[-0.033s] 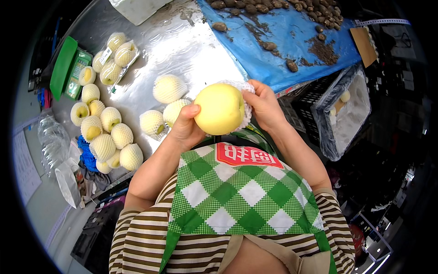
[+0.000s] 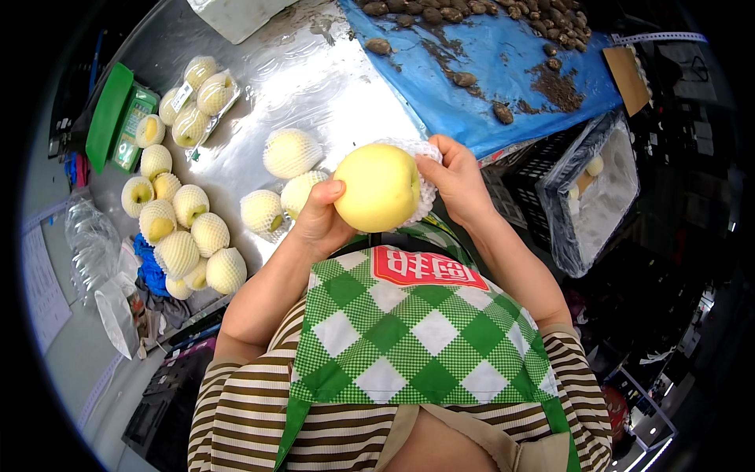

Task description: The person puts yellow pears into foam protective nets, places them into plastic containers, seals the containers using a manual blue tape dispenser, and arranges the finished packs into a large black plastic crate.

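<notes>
A large yellow round fruit [image 2: 376, 187] is held up in front of my green checked apron [image 2: 409, 330]. My left hand [image 2: 318, 219] cups it from the left, with the thumb on its front. My right hand [image 2: 458, 179] grips a white foam net sleeve [image 2: 422, 182] that wraps the fruit's right side, leaving most of the skin bare. Just beyond my left hand, three fruits in foam nets [image 2: 289, 153] lie on the metal table [image 2: 330, 86].
Several netted fruits [image 2: 182, 232] are clustered at the table's left edge, beside a clear bag of fruit [image 2: 197, 98] and a green tray [image 2: 106, 116]. A blue sheet [image 2: 503, 67] with muddy tubers lies at the back. A lined black crate [image 2: 591, 193] stands to the right.
</notes>
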